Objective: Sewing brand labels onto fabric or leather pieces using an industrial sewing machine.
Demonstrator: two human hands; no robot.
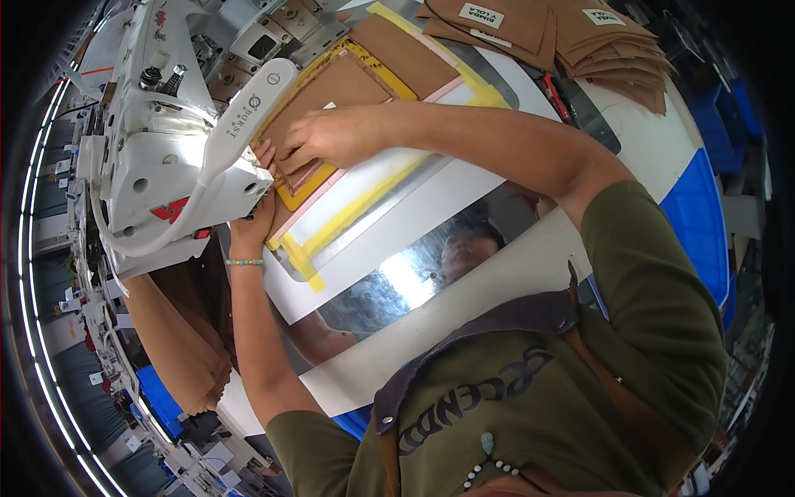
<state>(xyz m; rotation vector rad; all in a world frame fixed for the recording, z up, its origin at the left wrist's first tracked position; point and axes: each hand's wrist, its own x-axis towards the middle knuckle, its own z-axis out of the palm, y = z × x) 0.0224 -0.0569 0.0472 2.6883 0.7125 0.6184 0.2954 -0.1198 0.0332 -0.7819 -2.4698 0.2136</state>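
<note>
My right hand (330,139) rests on a brown panel (348,91) inside a yellow template frame (396,83), its fingers bent and a little apart. My left hand (252,215) reaches up under the head of the white sewing machine (166,207); its fingertips show at the frame's left edge, the rest mostly hidden. The frame lies on a pink-edged board with yellow tape (339,228), beside another brown panel (404,54). A white lamp on a flexible neck (248,116) hangs over the left part of the frame.
Brown labelled pieces (604,54) are stacked at back right, beside a red-handled tool (556,95). Blue bins (687,232) stand at right. A shiny metal plate (368,306) lies along the near table edge. Brown material (166,331) hangs at lower left.
</note>
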